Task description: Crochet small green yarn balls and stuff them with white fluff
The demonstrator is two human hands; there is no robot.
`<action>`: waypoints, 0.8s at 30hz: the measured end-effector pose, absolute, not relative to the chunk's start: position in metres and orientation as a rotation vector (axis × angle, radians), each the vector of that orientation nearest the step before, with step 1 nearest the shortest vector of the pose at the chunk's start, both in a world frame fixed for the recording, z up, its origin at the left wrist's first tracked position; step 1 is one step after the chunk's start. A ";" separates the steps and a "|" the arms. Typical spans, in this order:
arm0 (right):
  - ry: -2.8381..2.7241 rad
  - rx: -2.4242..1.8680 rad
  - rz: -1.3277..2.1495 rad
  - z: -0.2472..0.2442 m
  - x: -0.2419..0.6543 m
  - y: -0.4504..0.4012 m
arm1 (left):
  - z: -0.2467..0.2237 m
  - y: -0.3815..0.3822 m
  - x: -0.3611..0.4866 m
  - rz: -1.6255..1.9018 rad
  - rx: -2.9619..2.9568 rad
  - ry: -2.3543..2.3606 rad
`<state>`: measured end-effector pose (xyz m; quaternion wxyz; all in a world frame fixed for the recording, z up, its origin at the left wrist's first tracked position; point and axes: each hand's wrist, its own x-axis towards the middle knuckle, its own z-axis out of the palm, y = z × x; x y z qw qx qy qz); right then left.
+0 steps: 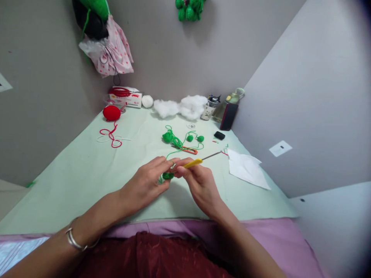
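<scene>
My left hand (150, 175) pinches a small green crochet piece (167, 176) between thumb and fingers, above the near part of the table. Green yarn runs over its fingers toward the tangle of green yarn (177, 142) farther back. Closed around a yellow-handled crochet hook (193, 163) is my right hand (199, 181); one metal end points right and the other meets the green piece. The exact stitch at that working end is too small to make out. Orange-handled scissors (189, 150) lie just beyond the hands, partly under the yarn.
Two small green balls (200, 138) lie beyond the hands. White stuffing (193, 107) sits along the back wall, beside a pen cup (208, 110) and a phone (229, 116). A red yarn ball (111, 113) stands back left. White paper (246, 168) lies at right.
</scene>
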<state>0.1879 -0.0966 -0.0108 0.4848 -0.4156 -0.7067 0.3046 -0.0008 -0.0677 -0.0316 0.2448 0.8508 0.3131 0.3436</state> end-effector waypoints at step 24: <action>-2.082 -0.929 0.491 -0.078 0.211 -0.116 | -0.066 -0.073 0.002 0.622 2.160 0.983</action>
